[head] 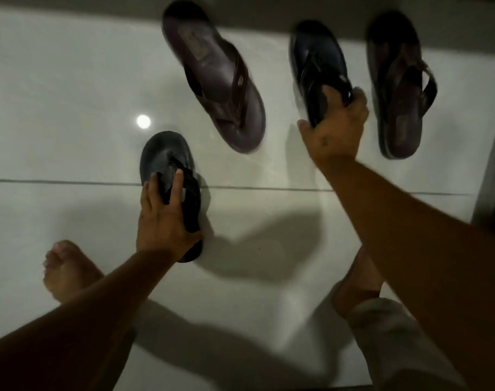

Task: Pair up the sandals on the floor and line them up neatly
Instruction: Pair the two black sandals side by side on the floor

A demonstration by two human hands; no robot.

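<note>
Sandals: 2 black, 2 brown. Black sandal (170,176) at 7 o'clock is grasped by left hand (163,221); black mate (318,69) at 1 o'clock by right hand (335,131). Both should be set parallel, heels level.

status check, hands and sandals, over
Left hand gripping near black sandal. Right hand gripping far black sandal. Two brown strapped sandals unpaired, one between the blacks.

A glossy white tile floor (71,88) carries a grout line (57,181) and a round light reflection (143,121).
</note>
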